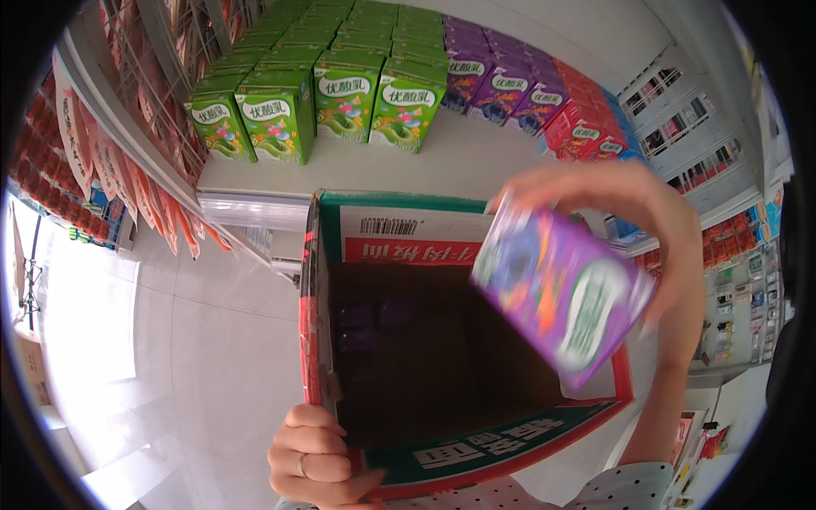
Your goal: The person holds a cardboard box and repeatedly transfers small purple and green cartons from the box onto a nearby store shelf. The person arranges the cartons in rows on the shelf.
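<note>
My right hand grips a purple drink carton by its ends, tilted and blurred, over the right side of an open cardboard box. At the box's near left corner, my left hand, with a ring on one finger, is closed on the rim. Deep in the dark box, several purple cartons lie at the left. Behind the box, green cartons stand in rows on a white shelf, with purple cartons and red cartons to their right.
The box's far rim is against or close to the shelf's front edge. Hanging packets and a wire rack stand at the left, above the pale floor. Further shelving with small goods is at the right.
</note>
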Available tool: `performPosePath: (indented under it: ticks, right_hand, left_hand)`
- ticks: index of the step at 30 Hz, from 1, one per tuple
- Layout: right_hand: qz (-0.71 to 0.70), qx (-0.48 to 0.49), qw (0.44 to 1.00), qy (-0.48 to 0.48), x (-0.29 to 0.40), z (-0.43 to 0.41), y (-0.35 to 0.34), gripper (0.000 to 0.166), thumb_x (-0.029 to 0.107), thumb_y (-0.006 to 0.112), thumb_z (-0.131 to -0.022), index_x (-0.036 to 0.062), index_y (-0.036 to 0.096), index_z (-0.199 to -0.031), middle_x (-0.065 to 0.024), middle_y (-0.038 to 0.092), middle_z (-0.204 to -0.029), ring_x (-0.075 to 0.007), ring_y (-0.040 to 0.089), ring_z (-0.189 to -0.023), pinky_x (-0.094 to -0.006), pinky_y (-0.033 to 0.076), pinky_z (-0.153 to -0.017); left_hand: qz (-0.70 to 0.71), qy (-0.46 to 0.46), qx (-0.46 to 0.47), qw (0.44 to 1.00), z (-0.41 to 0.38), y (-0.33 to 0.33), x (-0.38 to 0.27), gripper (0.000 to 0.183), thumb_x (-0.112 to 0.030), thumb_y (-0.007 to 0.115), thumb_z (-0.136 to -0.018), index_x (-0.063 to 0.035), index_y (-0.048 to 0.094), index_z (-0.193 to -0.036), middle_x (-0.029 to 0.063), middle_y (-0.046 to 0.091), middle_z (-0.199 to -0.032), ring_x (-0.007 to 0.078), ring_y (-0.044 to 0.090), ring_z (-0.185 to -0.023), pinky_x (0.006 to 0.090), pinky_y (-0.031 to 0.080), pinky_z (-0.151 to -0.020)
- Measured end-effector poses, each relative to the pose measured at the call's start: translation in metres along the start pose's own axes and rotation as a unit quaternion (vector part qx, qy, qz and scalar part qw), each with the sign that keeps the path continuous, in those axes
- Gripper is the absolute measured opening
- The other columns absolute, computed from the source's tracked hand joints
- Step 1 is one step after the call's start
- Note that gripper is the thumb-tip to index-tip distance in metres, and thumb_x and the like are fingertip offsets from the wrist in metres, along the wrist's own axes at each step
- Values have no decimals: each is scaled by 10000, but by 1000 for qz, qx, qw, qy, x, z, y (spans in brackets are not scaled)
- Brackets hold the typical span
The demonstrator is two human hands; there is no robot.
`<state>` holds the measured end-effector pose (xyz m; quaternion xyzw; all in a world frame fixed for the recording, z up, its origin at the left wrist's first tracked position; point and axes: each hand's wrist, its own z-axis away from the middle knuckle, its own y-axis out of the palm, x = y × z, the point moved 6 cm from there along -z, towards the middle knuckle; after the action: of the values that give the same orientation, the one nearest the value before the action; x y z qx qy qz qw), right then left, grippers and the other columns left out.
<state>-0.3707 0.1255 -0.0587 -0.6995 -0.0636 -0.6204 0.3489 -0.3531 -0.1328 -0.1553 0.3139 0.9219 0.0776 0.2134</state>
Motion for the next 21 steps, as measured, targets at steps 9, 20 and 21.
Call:
performPosePath:
  ticks: [9, 20, 21]
  right_hand:
    - [-221, -405, 854, 242, -118, 29, -58, 598, 403, 624, -789, 17, 470, -1220, -134, 542, -1131, -232, 524, -1039, -382, 392, -940]
    - [-283, -360, 837, 299, -149, 44, -76, 576, 414, 555, -849, -11, 431, -1218, -167, 532, -1178, -272, 547, -1029, -370, 424, -910]
    - [-256, -364, 841, 307, -148, 48, -79, 579, 410, 561, -849, -16, 428, -1219, -165, 535, -1172, -266, 558, -1008, -360, 436, -891]
  left_hand:
    - [22, 18, 72, 997, -12, 5, -4, 248, -257, 633, -657, -50, 600, -524, -13, 364, -434, 132, 314, -394, 316, 220, -443]
    - [7, 5, 97, 995, -5, -1, -6, 206, -217, 636, -665, -80, 603, -515, -36, 318, -450, 109, 325, -441, 289, 288, -527]
    - [24, 25, 76, 997, -10, 5, -4, 237, -233, 626, -670, -65, 583, -509, -28, 335, -443, 115, 317, -418, 300, 252, -480]
